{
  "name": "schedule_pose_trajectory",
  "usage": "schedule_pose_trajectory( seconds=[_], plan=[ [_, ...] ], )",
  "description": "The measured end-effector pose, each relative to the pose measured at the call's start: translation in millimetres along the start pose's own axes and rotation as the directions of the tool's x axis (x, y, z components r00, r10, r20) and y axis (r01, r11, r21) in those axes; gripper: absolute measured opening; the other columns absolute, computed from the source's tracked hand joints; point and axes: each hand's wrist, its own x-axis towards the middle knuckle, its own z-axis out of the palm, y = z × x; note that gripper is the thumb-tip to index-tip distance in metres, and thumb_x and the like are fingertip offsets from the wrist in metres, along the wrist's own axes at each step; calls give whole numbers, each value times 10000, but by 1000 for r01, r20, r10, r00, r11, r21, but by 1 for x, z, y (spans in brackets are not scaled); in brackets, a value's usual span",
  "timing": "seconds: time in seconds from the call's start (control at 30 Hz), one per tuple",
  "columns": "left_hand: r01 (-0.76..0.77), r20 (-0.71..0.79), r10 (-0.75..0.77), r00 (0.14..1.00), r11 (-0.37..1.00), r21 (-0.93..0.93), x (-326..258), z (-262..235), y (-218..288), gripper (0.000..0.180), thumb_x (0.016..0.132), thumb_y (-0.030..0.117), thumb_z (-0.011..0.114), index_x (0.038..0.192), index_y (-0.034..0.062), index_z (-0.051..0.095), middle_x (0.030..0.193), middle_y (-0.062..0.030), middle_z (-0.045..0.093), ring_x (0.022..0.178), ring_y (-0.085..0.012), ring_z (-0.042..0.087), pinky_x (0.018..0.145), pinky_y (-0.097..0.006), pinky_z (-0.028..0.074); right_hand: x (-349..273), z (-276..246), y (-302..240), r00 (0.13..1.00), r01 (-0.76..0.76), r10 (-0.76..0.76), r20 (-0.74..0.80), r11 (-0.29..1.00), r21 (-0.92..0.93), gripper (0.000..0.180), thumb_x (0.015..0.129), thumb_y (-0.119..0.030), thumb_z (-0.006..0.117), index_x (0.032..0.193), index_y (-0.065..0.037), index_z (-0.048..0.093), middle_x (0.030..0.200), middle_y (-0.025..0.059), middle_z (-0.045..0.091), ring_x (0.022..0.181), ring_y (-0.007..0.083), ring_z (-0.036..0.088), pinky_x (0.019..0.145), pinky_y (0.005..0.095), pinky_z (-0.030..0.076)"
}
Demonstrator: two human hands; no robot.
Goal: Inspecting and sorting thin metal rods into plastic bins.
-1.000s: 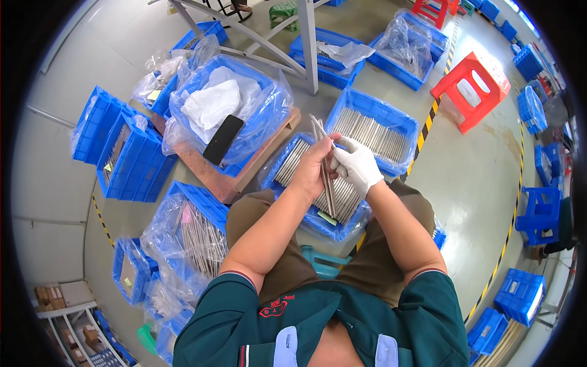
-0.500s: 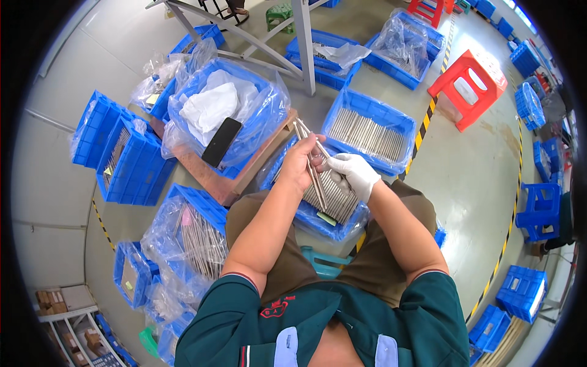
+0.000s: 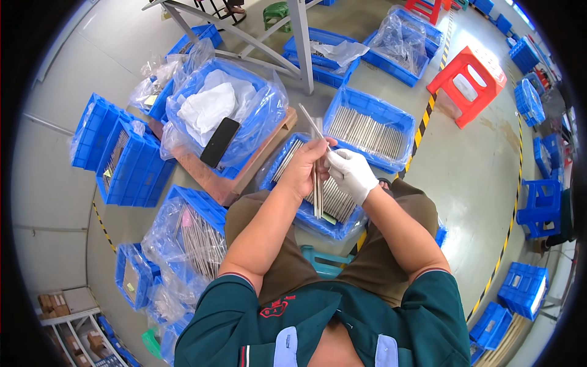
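Whereas the bundle of metal rods (image 3: 318,200) slanted half a second ago, we now see it nearly upright in the closed grip of the bare left hand (image 3: 304,166), while the gloved right hand (image 3: 351,174) seems to pinch one rod (image 3: 307,117) angling up-left. We judge that rod singled out; beneath lies a blue bin (image 3: 327,228) of similar rods, a second bin (image 3: 374,104) just beyond.
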Motion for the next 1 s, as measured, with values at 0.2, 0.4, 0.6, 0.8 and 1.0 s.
schedule_pose_trajectory(
  seconds=[0.2, 0.4, 0.6, 0.8, 1.0],
  plan=[
    [14, -45, -14, 999, 1000, 20, -4, 15, -10, 237, 945, 280, 470, 1019, 84, 582, 726, 15, 523, 537, -58, 421, 464, -211, 366, 0, 0, -8, 991, -94, 98, -89, 994, 46, 262, 888, -280, 581, 820, -27, 556, 619, 15, 496, 534, 116, 491, 532, 258, 435],
    [-74, -68, 85, 994, 985, 156, -4, 7, 3, 185, 942, 238, 482, 925, 79, 574, 683, 33, 488, 541, -48, 409, 480, -197, 350, 13, -17, -43, 996, -45, -21, -81, 685, -727, 381, 860, -358, 533, 910, 3, 644, 755, 75, 652, 670, 138, 612, 606, 255, 468],
    [124, 86, -151, 985, 956, 267, -7, 9, -15, 238, 920, 310, 534, 895, 77, 579, 707, 40, 502, 553, -38, 445, 476, -183, 387, 32, -27, -56, 998, -52, 22, -66, 867, -496, 362, 855, -391, 589, 855, -30, 623, 598, -5, 479, 509, 77, 421, 457, 236, 323],
    [254, 16, -259, 966, 956, 150, -6, 7, -26, 237, 900, 305, 562, 885, 69, 576, 719, 18, 513, 562, -92, 464, 491, -256, 419, 46, -41, -30, 974, 46, -100, -205, 966, -253, 253, 857, -271, 583, 758, -39, 585, 628, 40, 528, 547, 142, 478, 517, 268, 372],
    [411, 245, -420, 874, 907, 87, -20, 12, -34, 278, 910, 322, 539, 889, 45, 547, 782, -16, 473, 615, -99, 433, 517, -241, 379, 71, -83, -49, 769, 294, -338, -543, 941, -169, 272, 826, -338, 606, 686, -108, 566, 576, -8, 448, 494, 114, 407, 461, 269, 305]
  ],
)
